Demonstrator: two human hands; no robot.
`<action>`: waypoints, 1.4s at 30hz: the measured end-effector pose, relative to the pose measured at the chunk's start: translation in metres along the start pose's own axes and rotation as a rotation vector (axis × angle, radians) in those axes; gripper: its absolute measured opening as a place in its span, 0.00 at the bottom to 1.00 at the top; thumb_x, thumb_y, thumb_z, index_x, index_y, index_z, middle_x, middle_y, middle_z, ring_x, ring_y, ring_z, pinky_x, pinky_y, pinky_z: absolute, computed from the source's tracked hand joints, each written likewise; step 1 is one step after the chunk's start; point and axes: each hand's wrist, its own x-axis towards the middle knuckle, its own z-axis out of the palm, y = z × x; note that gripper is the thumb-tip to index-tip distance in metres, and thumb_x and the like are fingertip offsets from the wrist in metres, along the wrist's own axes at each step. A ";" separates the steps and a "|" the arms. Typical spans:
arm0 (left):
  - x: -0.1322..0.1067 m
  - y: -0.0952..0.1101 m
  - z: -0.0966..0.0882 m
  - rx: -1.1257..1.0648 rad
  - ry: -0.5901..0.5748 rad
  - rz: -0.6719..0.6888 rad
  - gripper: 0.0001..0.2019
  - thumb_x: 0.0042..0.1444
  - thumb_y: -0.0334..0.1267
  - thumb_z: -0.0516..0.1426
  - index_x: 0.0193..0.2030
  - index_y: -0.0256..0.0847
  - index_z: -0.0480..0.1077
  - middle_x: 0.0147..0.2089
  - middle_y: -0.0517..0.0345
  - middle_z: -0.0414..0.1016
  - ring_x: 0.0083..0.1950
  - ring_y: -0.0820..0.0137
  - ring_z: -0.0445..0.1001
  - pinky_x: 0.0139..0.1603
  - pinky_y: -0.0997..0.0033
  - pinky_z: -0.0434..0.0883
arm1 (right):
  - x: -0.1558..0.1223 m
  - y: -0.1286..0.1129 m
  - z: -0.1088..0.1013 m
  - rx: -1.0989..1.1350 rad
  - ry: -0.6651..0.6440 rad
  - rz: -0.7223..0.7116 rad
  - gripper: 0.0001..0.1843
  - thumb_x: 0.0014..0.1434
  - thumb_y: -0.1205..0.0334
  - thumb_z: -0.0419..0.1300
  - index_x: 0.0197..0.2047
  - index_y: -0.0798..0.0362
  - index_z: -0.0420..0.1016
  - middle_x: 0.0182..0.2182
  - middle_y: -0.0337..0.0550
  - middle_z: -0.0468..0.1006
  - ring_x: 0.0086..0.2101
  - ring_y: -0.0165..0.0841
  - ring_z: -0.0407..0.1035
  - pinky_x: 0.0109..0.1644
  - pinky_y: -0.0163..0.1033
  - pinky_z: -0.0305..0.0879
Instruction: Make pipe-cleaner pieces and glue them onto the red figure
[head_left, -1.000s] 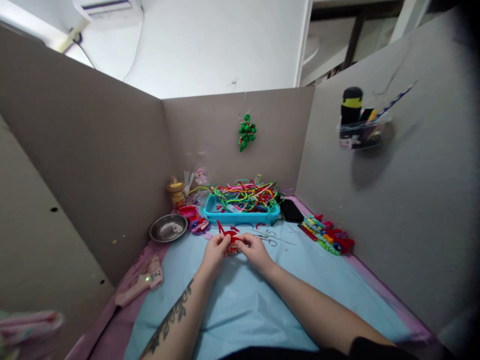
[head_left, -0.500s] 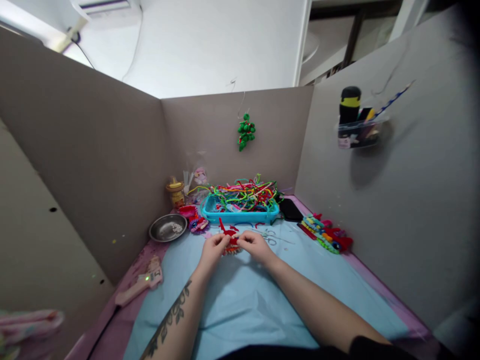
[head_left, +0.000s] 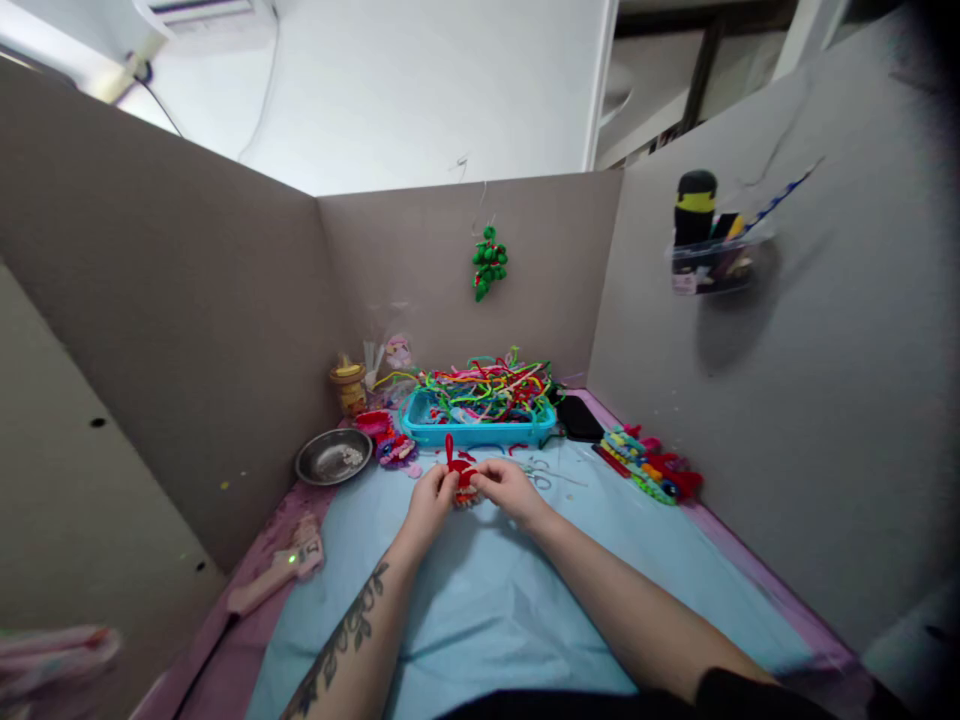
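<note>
My left hand (head_left: 431,498) and my right hand (head_left: 508,489) meet over the light blue mat (head_left: 480,610), both pinched on a small red pipe-cleaner piece (head_left: 459,476). One red end sticks up between the hands. Just beyond them lies a pair of scissors (head_left: 538,472). Behind that stands a blue tray (head_left: 475,432) piled with several coloured pipe cleaners (head_left: 489,383).
A metal bowl (head_left: 333,457) and a pink glue gun (head_left: 276,576) lie at the left. A black phone (head_left: 578,417) and a row of coloured pipe-cleaner pieces (head_left: 649,468) lie at the right. Grey partition walls (head_left: 187,330) enclose the desk; a green ornament (head_left: 488,263) hangs at the back.
The red end sticking out has turned from leaning left to standing nearly upright. Both hands stay together at the same spot.
</note>
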 end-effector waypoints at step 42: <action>0.000 -0.005 0.001 -0.350 -0.004 0.030 0.07 0.47 0.37 0.61 0.33 0.38 0.76 0.35 0.53 0.75 0.38 0.66 0.73 0.41 0.69 0.69 | -0.007 -0.004 0.016 0.442 0.056 0.167 0.13 0.40 0.59 0.65 0.15 0.56 0.67 0.11 0.32 0.60 0.15 0.21 0.48 0.19 0.32 0.38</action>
